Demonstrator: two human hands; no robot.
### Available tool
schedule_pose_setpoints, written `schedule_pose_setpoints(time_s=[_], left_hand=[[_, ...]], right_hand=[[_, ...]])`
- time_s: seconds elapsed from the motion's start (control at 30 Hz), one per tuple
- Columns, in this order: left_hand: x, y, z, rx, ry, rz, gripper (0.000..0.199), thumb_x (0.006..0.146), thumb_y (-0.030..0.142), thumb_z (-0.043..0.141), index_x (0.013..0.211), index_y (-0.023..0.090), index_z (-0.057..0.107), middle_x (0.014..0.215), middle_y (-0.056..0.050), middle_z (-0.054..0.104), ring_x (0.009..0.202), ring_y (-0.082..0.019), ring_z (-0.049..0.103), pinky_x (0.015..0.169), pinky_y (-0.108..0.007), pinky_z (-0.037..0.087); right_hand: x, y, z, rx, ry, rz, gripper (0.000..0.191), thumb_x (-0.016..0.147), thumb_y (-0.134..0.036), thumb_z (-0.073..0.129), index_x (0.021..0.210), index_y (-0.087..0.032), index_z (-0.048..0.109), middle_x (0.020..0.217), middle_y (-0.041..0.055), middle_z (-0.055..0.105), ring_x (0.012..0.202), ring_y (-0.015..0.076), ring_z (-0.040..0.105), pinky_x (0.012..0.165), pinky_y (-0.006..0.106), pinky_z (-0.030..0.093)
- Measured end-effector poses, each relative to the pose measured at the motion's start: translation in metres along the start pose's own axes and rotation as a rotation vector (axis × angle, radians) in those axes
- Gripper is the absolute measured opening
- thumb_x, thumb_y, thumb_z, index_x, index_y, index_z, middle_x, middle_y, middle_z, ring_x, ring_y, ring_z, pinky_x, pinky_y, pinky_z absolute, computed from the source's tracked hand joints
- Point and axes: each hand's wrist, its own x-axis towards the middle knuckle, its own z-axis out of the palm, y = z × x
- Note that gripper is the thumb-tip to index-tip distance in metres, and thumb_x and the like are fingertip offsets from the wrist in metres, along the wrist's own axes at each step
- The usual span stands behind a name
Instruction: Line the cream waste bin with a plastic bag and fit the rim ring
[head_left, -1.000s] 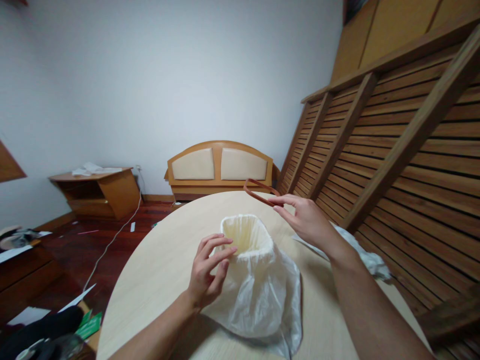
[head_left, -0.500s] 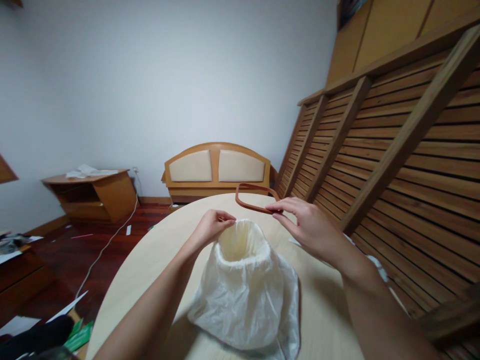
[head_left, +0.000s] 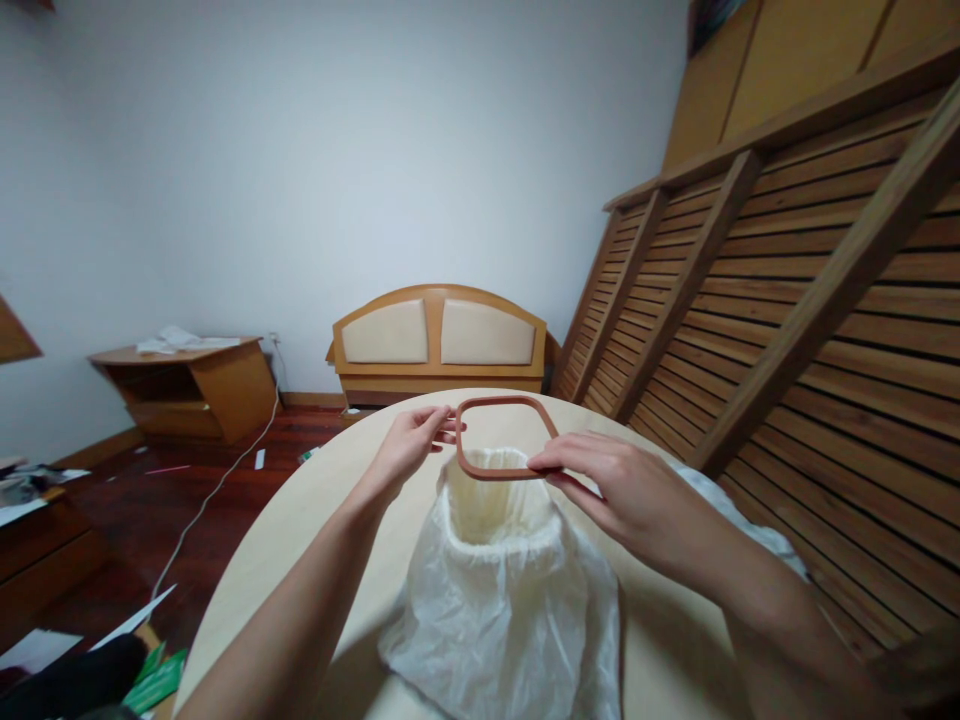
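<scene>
A brown rim ring (head_left: 495,474) in the shape of a rounded square is held level just above a bin lined with a white plastic bag (head_left: 510,620). My right hand (head_left: 615,480) pinches the ring's near right corner between thumb and fingers. At its left side, the fingers of my left hand (head_left: 409,445) close around the edge. The bag is folded over the bin's mouth and hangs loosely down the outside, hiding most of the bin. Its opening faces up, partly behind the ring.
The bin stands on a round pale table (head_left: 300,560). White plastic (head_left: 739,505) lies on the table beyond my right forearm. Slatted wooden panels (head_left: 750,330) lean along the right. A headboard (head_left: 439,370) and low cabinet (head_left: 202,390) stand behind; papers (head_left: 41,650) lie at lower left.
My right hand has brought the ring left and nearer, over the bin's mouth. My left hand has let go of the bag's rim and taken hold of the ring's left side.
</scene>
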Motion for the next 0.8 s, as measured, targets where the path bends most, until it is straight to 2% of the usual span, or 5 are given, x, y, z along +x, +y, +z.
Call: schedule_pose_setpoints(time_s=[0.17,0.3,0.5,0.63,0.8], left_hand=[[-0.004,0.009,0.005,0.063,0.063,0.028,0.049,0.071,0.058,0.071,0.089,0.012,0.073,0.072,-0.007,0.072,0.057,-0.013,0.058,0.051,-0.021,0.039],[-0.007,0.013,0.005,0.051,0.109,0.025,0.032,0.069,0.045,0.069,0.073,0.013,0.069,0.059,-0.002,0.064,0.053,-0.012,0.056,0.051,-0.021,0.039],[-0.011,0.017,0.006,0.075,0.088,0.032,0.016,0.064,0.030,0.064,0.066,0.014,0.065,0.055,0.000,0.061,0.052,-0.013,0.059,0.051,-0.021,0.042],[-0.015,0.019,0.007,0.175,0.066,0.044,0.012,0.066,0.025,0.061,0.067,0.014,0.065,0.054,0.000,0.062,0.051,-0.013,0.060,0.049,-0.019,0.041],[-0.017,0.016,0.007,0.331,0.038,0.051,0.014,0.072,0.023,0.057,0.075,0.015,0.067,0.055,0.000,0.064,0.052,-0.015,0.063,0.049,-0.021,0.042]], right_hand=[[0.002,-0.007,-0.001,0.066,-0.040,-0.069,0.021,0.094,-0.021,0.062,0.107,-0.031,0.074,0.106,0.0022,0.077,0.101,0.0220,0.070,0.092,0.036,0.055],[0.005,-0.012,-0.003,0.169,-0.059,-0.052,0.014,0.093,-0.028,0.066,0.101,-0.031,0.077,0.101,0.0014,0.078,0.103,0.0225,0.070,0.094,0.036,0.055],[0.012,0.000,0.009,0.311,0.270,0.314,0.024,0.092,-0.043,0.063,0.098,-0.025,0.079,0.097,0.0054,0.079,0.087,0.0232,0.072,0.080,0.035,0.057],[0.015,0.011,0.024,0.370,0.195,0.488,0.043,0.089,-0.050,0.063,0.116,-0.019,0.074,0.073,0.0029,0.071,0.061,0.0180,0.062,0.055,0.029,0.047],[0.018,0.017,0.037,0.321,0.161,0.561,0.046,0.087,-0.046,0.060,0.117,-0.014,0.073,0.062,0.0000,0.063,0.056,0.0161,0.056,0.054,0.028,0.039]])
